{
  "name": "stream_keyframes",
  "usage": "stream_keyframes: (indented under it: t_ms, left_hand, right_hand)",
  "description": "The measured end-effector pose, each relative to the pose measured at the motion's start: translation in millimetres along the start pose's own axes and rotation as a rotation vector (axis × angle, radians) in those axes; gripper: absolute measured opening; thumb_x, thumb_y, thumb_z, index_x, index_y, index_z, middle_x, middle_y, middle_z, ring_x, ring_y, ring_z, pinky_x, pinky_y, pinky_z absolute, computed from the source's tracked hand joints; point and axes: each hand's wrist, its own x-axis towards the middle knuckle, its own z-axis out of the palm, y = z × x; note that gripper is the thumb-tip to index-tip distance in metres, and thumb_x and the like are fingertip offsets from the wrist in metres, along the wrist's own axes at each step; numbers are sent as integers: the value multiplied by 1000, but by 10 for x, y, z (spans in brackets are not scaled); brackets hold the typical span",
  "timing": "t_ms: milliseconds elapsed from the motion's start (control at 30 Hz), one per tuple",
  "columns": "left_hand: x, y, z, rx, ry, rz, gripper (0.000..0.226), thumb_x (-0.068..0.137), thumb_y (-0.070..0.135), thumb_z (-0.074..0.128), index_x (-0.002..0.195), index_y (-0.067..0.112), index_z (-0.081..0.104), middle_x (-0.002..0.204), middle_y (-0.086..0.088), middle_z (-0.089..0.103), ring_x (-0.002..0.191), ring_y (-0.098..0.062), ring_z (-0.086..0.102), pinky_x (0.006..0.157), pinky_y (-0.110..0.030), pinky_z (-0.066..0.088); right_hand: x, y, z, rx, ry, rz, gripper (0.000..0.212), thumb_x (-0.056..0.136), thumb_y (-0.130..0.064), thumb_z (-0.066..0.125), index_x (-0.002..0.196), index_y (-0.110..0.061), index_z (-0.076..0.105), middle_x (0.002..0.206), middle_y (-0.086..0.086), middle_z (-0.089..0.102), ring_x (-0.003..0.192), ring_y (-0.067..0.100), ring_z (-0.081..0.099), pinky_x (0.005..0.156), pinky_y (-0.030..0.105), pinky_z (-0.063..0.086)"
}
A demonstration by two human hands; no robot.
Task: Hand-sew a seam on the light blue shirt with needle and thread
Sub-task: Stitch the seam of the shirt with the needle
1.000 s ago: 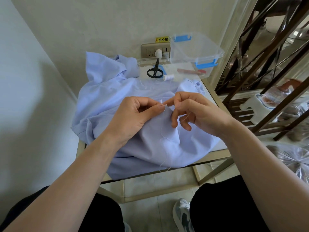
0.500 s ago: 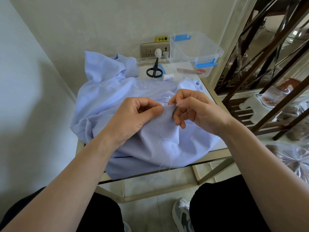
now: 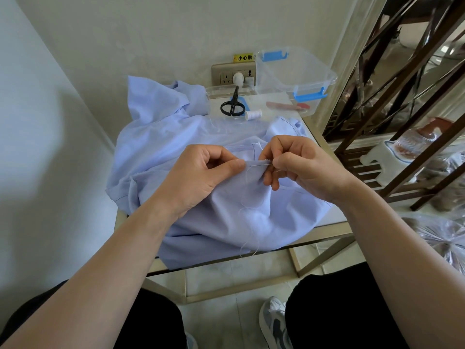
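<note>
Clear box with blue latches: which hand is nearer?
Right. The right hand, pinching the needle, sits in front of the clear box; the left hand grips the shirt farther to the left.

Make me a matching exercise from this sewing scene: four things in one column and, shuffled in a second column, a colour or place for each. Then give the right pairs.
Column one
1. needle
2. shirt
3. scissors
4. spool

Column two
A. white, lying on its side next to the scissors
B. pinched by the right hand
C. black, lying on the clear lid
D. light blue, a fold pinched by the left hand

Pairs: 1-B, 2-D, 3-C, 4-A
</note>
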Motion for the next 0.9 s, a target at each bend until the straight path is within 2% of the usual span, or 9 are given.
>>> stream_keyframes:
  t_ms: [267,600,900]
  left_hand:
    - [4,3,5,31,18,39,24,88,20,70,65,16,66,60,6,54,62,-8,45,60,-17,38]
    - [6,-5,13,32,19,56,22,89,18,70,67,16,66,63,4,57,64,-8,47,62,-18,40]
    - [8,-17,17,45,13,64,22,88,18,71,67,15,66,62,5,57,64,-8,46,62,-19,40]
  right_hand:
    - [-5,-16,8,-34,27,-14,13,78,0,46,69,-9,45,83,14,60,61,20,64,58,26,50]
    - [-12,2,9,-48,46,-3,13,79,0,46,69,-9,45,81,9,61,65,23,65,60,28,52]
    - [-6,22,21,-137,61,-4,12,78,1,46,71,-9,46,80,15,62,65,23,66,64,29,54]
